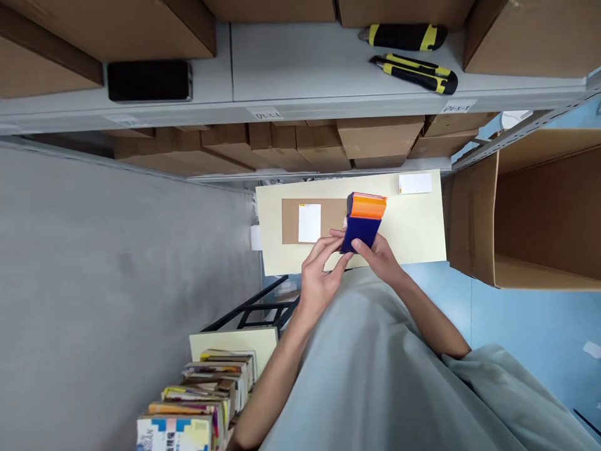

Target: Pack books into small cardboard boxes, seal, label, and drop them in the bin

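Note:
A small dark blue box (361, 234) with a bright orange end is held tilted over the cream board in the head view. My right hand (384, 260) grips its lower right side, thumb lying across the blue face. At the lower left edge, my left hand (322, 270) pinches the box between thumb and fingers; the fingertips are partly hidden behind it. Under and left of the box lies a flat brown cardboard piece (290, 222) bearing a white label (309, 223). The cream board (413, 232) carries another white label (415, 183) at its far right.
A grey shelf (291, 62) ahead holds cardboard boxes, a black phone (149, 81) and two yellow-black utility knives (407, 37) (416, 73). More cartons (380, 138) fill the level below. An open carton (474, 219) stands right. Books (188, 407) are stacked lower left, beside a grey wall (117, 263).

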A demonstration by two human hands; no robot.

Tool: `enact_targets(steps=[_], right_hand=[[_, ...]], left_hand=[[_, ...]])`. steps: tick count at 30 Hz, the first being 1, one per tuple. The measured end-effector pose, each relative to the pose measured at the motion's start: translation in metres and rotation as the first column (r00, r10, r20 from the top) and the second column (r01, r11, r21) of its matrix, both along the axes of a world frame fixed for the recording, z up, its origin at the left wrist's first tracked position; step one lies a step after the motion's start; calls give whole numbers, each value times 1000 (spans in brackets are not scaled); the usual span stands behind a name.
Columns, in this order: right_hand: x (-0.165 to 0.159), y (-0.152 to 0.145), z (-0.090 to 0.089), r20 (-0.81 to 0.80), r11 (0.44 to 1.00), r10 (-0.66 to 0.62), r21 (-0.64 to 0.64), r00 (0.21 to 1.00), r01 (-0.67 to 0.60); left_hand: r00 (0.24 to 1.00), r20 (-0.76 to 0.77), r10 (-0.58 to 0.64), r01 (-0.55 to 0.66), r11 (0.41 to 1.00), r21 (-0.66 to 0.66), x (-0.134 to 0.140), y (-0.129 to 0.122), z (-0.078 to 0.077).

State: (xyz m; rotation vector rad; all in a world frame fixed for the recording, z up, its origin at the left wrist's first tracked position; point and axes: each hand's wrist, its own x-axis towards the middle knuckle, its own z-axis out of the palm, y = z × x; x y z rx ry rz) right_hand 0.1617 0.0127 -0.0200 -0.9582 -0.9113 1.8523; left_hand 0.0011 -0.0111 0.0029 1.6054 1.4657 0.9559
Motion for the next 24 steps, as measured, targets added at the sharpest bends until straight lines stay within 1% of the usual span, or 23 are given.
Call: enact_targets(steps=[2, 3, 5, 7, 8, 11, 13, 16, 19, 22, 24], right_hand=[[0, -2, -5, 90, 999, -19, 46, 996, 15], [0, -4, -8, 157, 997, -32, 73, 987, 20], [3, -8, -13, 307, 992, -41, 130, 951, 1], [9, -11, -17, 444, 980, -22, 185, 896, -67], [13, -12, -18, 499, 970, -7, 213, 867, -114], [26, -14, -20, 626, 919, 15, 299, 779, -258], [33, -16, -22, 689, 878, 15, 338, 725, -339], [43, -22, -26, 743, 820, -8, 388, 669, -421], [53, -28, -28, 760, 757, -13, 432, 649, -491], [63, -33, -30, 784, 710, -20, 447, 620, -543], [71, -35, -31, 802, 684, -28, 451, 597, -573]], left_hand=[[1000, -12, -20, 20, 1000, -10, -5, 0, 8], [1000, -29, -8, 9, 1000, 7, -8, 1, 12], [996, -70, 54, -49, 996, 79, -12, 5, 24], [989, -106, 108, -91, 984, 154, -16, 11, 37], [986, -127, 109, -86, 980, 177, -18, 14, 44], [975, -212, 62, -20, 981, 195, -22, 25, 60], [965, -262, 21, 28, 983, 180, -23, 30, 67], [950, -306, -66, 111, 985, 134, -22, 33, 73], [927, -329, -180, 216, 973, 76, -22, 32, 75], [907, -344, -242, 267, 963, 29, -22, 26, 73], [908, -335, -253, 276, 961, 22, -23, 19, 66]])
